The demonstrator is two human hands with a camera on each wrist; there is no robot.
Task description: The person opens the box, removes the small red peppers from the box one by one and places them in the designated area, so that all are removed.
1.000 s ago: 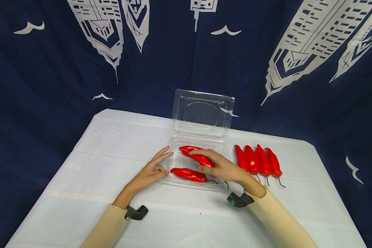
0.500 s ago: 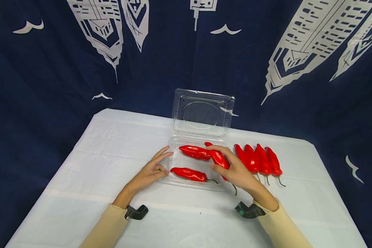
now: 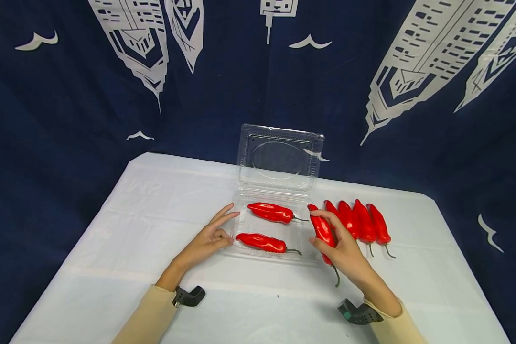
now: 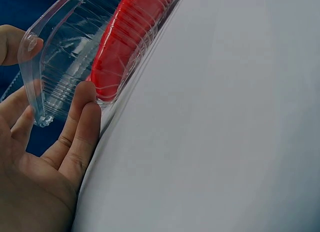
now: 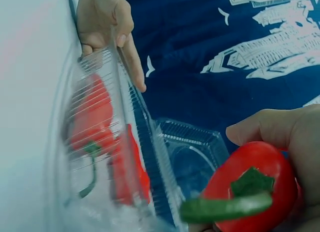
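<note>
An open clear plastic clamshell container (image 3: 301,239) has its lid (image 3: 279,160) raised at the back. Two red chili peppers lie inside, a back one (image 3: 268,212) and a front one (image 3: 261,242), stems to the right. At the container's left end my left hand (image 3: 206,243) holds its edge, two fingers stretched forward; in the left wrist view fingertips (image 4: 84,99) meet the wall. By the right rim, my right hand (image 3: 344,248) pinches another red chili pepper (image 3: 322,229) between thumb and fingers, its stem toward me. The right wrist view shows this pepper's green stem end (image 5: 252,184) up close.
To the right, several red chili peppers (image 3: 367,224) lie side by side, partly behind my right hand. A white cloth covers the table (image 3: 176,191). Behind its far edge hangs a dark blue curtain (image 3: 223,95) printed with white buildings.
My right hand has moved right and toward me, taking its chili pepper from over the container to beyond the right rim. The back pepper now shows in full. My left hand stays put.
</note>
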